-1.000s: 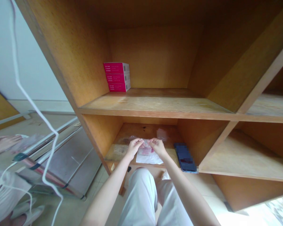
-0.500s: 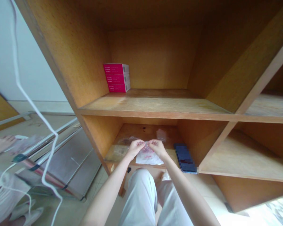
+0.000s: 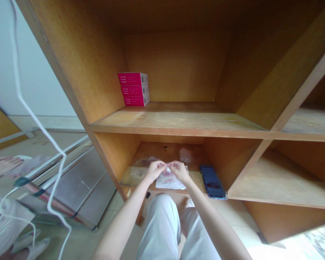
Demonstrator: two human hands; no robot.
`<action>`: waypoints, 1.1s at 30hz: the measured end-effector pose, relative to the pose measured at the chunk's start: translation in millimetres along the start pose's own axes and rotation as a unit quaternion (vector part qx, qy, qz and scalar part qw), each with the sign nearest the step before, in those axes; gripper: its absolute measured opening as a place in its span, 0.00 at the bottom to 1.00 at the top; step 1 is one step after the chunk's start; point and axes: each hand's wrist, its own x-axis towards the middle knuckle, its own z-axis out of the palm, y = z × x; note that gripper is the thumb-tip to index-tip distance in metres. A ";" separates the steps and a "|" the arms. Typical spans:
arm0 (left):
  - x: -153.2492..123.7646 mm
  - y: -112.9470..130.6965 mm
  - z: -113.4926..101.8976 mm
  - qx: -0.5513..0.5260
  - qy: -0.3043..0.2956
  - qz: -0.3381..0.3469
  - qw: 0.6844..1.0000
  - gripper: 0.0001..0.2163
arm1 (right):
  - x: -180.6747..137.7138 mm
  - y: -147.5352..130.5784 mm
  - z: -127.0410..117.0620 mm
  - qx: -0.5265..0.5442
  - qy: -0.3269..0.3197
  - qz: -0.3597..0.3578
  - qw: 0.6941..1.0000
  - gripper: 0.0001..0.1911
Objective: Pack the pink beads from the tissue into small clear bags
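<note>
Over the lower shelf, my left hand [image 3: 156, 169] and my right hand [image 3: 179, 169] are closed, thumbs and fingertips pinching. Between them is a small, clear, shiny piece that looks like a little plastic bag [image 3: 168, 169]; its details are too small to make out. Just beneath lies a white plastic bag [image 3: 171, 183] with red print, flat near the shelf's front edge. Behind my right hand rests a clear plastic packet [image 3: 185, 155]. More thin clear plastic [image 3: 153, 158] lies behind my left hand.
A dark phone [image 3: 211, 182] lies on the shelf to the right. Stacked pink boxes [image 3: 134, 89] stand on the upper shelf [image 3: 184, 119]. At left, a white cable [image 3: 40, 126] hangs before a metal-framed cart [image 3: 73, 195], and another person's hand [image 3: 7, 168] holds clear plastic.
My hands stay almost in place; the fingertips have shifted slightly, and more of the shiny clear piece shows between them. The other person's hand at left has moved a little.
</note>
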 end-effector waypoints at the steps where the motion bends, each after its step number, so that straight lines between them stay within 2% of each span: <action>1: 0.1 2.4 -0.3 0.002 -0.003 -0.005 1.000 0.12 | -0.4 -0.1 0.3 -0.006 0.006 -0.002 1.000 0.09; 9: 4.2 20.5 -4.6 0.040 -0.026 -0.021 0.999 0.11 | -4.5 -4.3 -4.7 0.012 0.015 0.000 1.000 0.12; 17: 5.8 35.8 -12.8 0.095 -0.114 -0.007 0.989 0.12 | -7.8 -19.9 -23.5 0.016 -0.068 0.024 0.997 0.22; 22: 3.6 43.2 -16.7 0.065 -0.163 -0.011 0.984 0.12 | -11.2 -22.5 -26.0 0.033 -0.075 0.022 0.996 0.22; 30: -3.2 40.0 -14.0 0.086 -0.134 0.024 0.987 0.11 | -11.7 -24.8 -15.7 0.032 -0.020 0.011 0.999 0.11; 33: -4.5 37.7 -8.9 0.092 -0.105 0.031 0.990 0.10 | -10.8 -23.6 -9.5 0.017 -0.001 0.003 1.000 0.07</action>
